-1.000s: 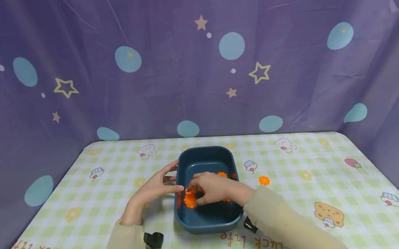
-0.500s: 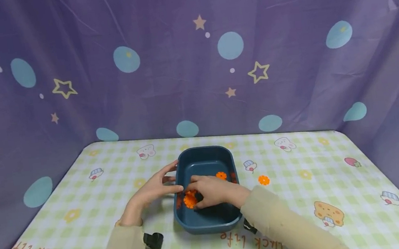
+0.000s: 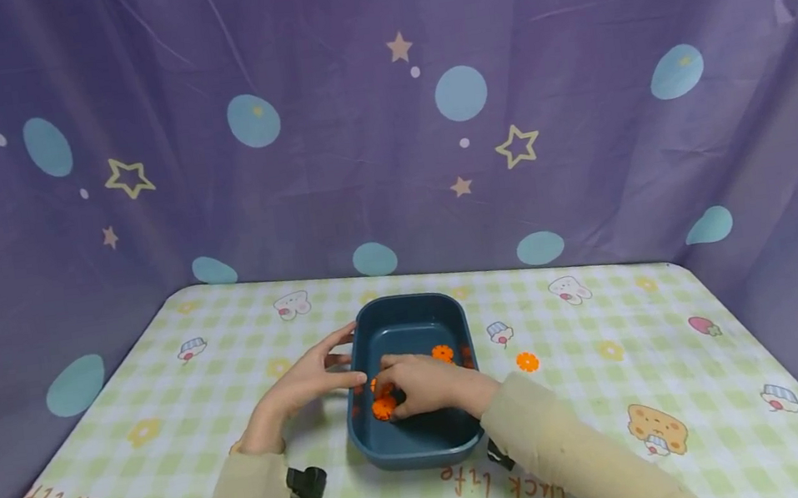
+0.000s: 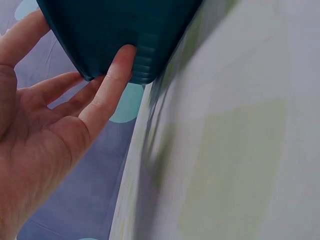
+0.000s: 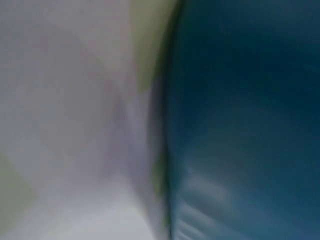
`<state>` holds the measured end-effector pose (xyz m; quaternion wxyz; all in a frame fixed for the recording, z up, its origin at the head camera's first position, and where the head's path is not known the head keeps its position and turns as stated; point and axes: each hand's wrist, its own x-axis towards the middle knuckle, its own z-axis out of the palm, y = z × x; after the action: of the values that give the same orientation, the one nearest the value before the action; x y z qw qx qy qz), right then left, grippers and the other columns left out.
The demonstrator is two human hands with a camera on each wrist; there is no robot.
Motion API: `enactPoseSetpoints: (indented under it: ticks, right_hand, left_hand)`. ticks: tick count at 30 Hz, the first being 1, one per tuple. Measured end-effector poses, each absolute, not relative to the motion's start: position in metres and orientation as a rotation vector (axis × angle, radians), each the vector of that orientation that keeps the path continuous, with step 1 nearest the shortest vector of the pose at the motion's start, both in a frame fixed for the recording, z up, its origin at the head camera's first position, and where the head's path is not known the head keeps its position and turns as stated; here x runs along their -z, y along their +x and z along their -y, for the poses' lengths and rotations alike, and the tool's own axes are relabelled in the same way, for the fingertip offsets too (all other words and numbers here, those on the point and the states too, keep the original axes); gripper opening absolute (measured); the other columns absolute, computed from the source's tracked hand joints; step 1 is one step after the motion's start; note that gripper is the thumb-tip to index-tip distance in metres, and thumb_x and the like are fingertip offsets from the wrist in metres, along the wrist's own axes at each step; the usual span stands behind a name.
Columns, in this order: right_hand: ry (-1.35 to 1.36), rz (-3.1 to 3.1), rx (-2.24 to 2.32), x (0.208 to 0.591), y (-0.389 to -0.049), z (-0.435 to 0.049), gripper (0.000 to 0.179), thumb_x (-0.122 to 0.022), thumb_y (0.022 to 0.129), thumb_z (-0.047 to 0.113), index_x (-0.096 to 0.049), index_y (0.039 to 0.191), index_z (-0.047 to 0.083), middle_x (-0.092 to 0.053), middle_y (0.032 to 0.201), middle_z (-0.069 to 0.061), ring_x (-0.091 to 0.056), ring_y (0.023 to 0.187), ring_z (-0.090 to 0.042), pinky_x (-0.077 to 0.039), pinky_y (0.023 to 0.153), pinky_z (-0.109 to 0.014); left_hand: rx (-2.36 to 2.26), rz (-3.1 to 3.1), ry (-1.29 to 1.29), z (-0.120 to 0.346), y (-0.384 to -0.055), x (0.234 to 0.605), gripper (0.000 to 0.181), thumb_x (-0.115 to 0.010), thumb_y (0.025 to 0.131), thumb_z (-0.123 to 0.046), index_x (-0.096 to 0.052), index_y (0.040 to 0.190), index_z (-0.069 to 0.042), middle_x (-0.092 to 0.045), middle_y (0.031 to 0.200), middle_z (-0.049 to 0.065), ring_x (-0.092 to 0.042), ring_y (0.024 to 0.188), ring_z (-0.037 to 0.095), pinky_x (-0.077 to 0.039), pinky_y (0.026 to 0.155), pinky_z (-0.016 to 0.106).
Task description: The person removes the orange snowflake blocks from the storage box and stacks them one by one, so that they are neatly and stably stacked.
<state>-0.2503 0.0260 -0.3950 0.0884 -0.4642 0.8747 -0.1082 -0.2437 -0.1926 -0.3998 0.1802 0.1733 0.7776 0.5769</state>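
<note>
Checked table [image 3: 161, 398]: blue tub [image 3: 408, 315] near its centre. Left hand [image 3: 304, 388] fingers [image 4: 117, 75] straight, pressing tub's left wall. Right hand [image 3: 424, 382] inside, pinching orange gear [image 3: 384, 407].

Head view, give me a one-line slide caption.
Left hand steadies a blue tray while the right hand handles orange flower pieces inside.

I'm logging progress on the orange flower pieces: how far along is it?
Some orange flower pieces already lie in the blue tray. The right hand holds another piece inside it; the left hand steadies its side. One piece remains on the tablecloth.
</note>
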Motion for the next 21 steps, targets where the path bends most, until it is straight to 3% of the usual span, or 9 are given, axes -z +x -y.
enactPoseSetpoints:
  ticks: [12,21]
  right_hand:
    - [-1.335,-2.580,0.413,0.3961,-0.2522,-0.0258,0.031,-0.075,0.075,0.028,-0.062,0.102,0.020,-0.052,0.092,0.008,-0.049,0.077,-0.004,-0.044,0.067,-0.015]
    - [-1.408,-2.565,0.473,0.3902,-0.2507,-0.0286,0.034,-0.075,0.076,0.026,-0.064,0.108,0.020,-0.050,0.089,0.008,-0.047,0.076,-0.004,-0.043,0.066,-0.014]
  left_hand:
    - [-1.624,-2.218,0.487,0.1929,-0.2426,0.4000,0.084,-0.070,0.081,-0.025,-0.017,0.146,-0.027,-0.021,0.147,0.009,-0.037,0.126,0.035,-0.049,0.086,0.039]
    - [-1.630,-2.211,0.492,0.1926,-0.2414,0.3997,0.084,-0.069,0.082,-0.024,-0.016,0.146,-0.027,-0.020,0.148,0.008,-0.037,0.127,0.035,-0.049,0.086,0.039]
